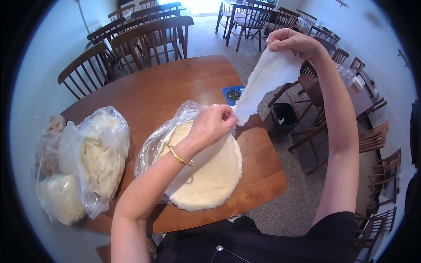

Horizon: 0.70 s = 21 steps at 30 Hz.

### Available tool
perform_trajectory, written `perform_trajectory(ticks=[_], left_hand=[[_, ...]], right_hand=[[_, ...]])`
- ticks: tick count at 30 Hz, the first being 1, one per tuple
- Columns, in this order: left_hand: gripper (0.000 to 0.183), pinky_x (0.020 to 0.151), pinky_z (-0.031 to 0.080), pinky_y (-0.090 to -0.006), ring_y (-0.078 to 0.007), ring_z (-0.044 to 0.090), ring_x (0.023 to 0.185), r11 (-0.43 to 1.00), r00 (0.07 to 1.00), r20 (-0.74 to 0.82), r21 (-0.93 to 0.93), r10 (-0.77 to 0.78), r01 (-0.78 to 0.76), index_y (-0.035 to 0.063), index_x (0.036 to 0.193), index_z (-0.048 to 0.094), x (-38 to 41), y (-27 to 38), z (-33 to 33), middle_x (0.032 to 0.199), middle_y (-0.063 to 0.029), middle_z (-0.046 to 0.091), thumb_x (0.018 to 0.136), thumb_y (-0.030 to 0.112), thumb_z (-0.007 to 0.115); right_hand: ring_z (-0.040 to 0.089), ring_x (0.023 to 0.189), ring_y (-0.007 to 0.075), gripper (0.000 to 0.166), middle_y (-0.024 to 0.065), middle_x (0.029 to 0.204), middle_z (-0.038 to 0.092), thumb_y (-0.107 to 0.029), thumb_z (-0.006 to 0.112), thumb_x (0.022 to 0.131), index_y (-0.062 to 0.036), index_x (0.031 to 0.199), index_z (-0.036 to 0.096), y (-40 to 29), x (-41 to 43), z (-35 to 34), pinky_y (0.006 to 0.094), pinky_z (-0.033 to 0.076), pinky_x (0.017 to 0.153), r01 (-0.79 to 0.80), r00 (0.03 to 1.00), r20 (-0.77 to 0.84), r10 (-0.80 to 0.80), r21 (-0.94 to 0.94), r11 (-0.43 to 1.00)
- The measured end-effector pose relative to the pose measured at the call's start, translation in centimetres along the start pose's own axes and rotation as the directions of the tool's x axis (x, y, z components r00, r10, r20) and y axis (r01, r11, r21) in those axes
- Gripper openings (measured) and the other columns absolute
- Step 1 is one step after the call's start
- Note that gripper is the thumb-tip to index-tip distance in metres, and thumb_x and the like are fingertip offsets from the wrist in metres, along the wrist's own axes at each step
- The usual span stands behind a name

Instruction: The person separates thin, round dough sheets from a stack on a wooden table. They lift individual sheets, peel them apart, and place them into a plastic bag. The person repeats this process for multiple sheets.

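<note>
Between my two hands hangs a thin white dough sheet (268, 74), stretched on a slant above the table's right edge. My right hand (291, 42) pinches its upper end, raised well over the floor. At the lower end my left hand (213, 123), with a gold bangle on the wrist, grips the sheet's edge between thumb and fingers. Below my left forearm lies a round stack of pale flat dough sheets (207, 179), partly hidden by the arm. A clear plastic bag (148, 157) is spread under and around the stack's left and far sides.
On the table's left stand a clear bag of folded pale sheets (102, 157), a bag of white shreds (62, 197) and a bag of brownish food (52, 141). A blue printed card (232, 93) lies by the right edge. Beyond are a black bin (284, 116) and wooden chairs (151, 36).
</note>
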<state>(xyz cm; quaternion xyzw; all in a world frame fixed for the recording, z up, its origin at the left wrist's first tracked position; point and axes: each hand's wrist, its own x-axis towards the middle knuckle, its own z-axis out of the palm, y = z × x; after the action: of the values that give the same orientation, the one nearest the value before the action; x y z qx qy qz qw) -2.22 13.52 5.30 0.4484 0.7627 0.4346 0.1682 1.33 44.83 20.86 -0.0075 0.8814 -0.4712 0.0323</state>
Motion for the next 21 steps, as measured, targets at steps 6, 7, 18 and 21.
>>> perform_trajectory(ticks=[6,7,18,21], left_hand=[[0.027,0.052,0.047,-0.0194,-0.0091,0.066,0.062,0.880,0.960,0.084,-0.384,-0.267,0.279,0.0010,0.101,0.064,0.5,-1.3,-1.0,0.082,-0.0088,0.071,0.095,0.026,0.056],[0.028,0.051,0.046,-0.0190,-0.0093,0.066,0.061,0.845,0.957,0.073,-0.455,-0.280,0.282,0.0010,0.102,0.064,0.6,-1.4,-1.2,0.083,-0.0086,0.071,0.096,0.027,0.056],[0.080,0.103,0.042,-0.0340,-0.0228,0.053,0.121,0.869,0.973,-0.210,-0.457,0.100,-0.188,-0.0028,0.138,0.048,1.9,1.5,-6.2,0.128,-0.0155,0.058,0.079,0.042,0.078],[0.081,0.105,0.040,-0.0358,-0.0236,0.052,0.124,0.808,0.971,-0.101,-0.540,0.216,-0.236,-0.0041,0.136,0.049,1.5,6.6,-7.8,0.132,-0.0179,0.056,0.079,0.044,0.078]], right_hand=[[0.061,0.066,0.0040,0.024,-0.0038,0.081,0.066,-0.029,0.082,0.079,-0.0123,0.093,0.073,-0.9,0.4,2.0,0.0191,0.052,0.059,0.007,0.996,-0.092,-0.006,0.009,1.000],[0.061,0.066,0.0036,0.025,-0.0040,0.081,0.066,-0.029,0.083,0.078,-0.0123,0.094,0.073,-0.7,0.5,2.2,0.0190,0.052,0.058,0.020,0.994,-0.110,-0.017,0.026,0.999],[0.065,0.074,0.0084,0.024,0.0006,0.084,0.070,-0.023,0.082,0.078,-0.0066,0.092,0.073,-6.4,-0.7,5.2,0.0234,0.054,0.068,0.138,0.988,0.069,-0.140,0.041,0.990],[0.065,0.074,0.0076,0.023,0.0009,0.085,0.070,-0.021,0.082,0.078,-0.0054,0.093,0.073,-9.4,-2.0,7.0,0.0229,0.053,0.069,0.111,0.983,0.152,-0.104,-0.034,0.993]])
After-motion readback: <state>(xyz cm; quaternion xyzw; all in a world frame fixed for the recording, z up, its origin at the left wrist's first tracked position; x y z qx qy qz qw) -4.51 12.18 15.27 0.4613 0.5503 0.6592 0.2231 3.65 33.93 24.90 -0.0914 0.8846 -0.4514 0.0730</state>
